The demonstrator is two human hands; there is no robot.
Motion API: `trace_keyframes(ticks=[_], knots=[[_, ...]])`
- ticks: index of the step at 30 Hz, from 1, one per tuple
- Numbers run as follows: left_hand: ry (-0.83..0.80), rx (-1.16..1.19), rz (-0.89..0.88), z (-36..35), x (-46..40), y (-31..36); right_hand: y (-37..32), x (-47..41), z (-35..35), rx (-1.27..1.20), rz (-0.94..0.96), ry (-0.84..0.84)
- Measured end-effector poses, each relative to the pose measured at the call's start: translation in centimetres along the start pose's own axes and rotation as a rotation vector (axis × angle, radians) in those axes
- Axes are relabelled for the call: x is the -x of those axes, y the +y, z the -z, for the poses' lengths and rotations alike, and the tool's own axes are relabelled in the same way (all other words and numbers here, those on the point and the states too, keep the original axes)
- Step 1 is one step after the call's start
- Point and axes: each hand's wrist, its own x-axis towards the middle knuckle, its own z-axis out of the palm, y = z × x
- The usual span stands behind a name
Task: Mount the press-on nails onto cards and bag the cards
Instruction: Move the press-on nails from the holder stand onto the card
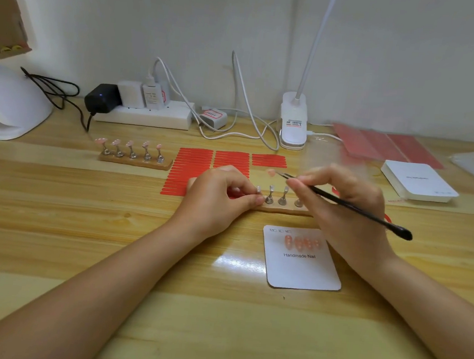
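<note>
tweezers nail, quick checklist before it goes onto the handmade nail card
1. Pink nail gripped at the tip of the tweezers: ok.
2. Right hand has a firm hold on the tweezers: ok.
3. Left hand steadies the near stand: ok.
4. Card lies flat with free room beside its four mounted nails: ok.
5. Adhesive on the card at the free spot: cannot tell.
6. Far stand holds five nails waiting: ok.

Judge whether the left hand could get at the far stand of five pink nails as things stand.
Probably yes: the far stand sits up-left of the left hand with bare table between, though that hand is now steadying the near stand.
</note>
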Motion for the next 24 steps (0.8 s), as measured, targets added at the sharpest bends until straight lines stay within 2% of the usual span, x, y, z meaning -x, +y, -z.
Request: trace_keyframes(ticks=[7,12,18,24], knots=[[-0.004,-0.001,-0.002,0.0,-0.1,-0.2,0.2,0.2,-0.2,-0.013,-0.058,-0.008],[0.015,-0.030,-0.036,-0.2,0.1,-0.6,0.3,0.3,0.1,-0.030,-0.214,0.023],[-0.001,-0.223,-0.108,-0.1,0.5,-0.8,0.3,0.1,0.4,-0.111,-0.352,0.067],[-0.028,-0.410,-0.192,1.2,0.4,0.5,0.6,-0.1,0.6,-0.124,-0.394,0.071]])
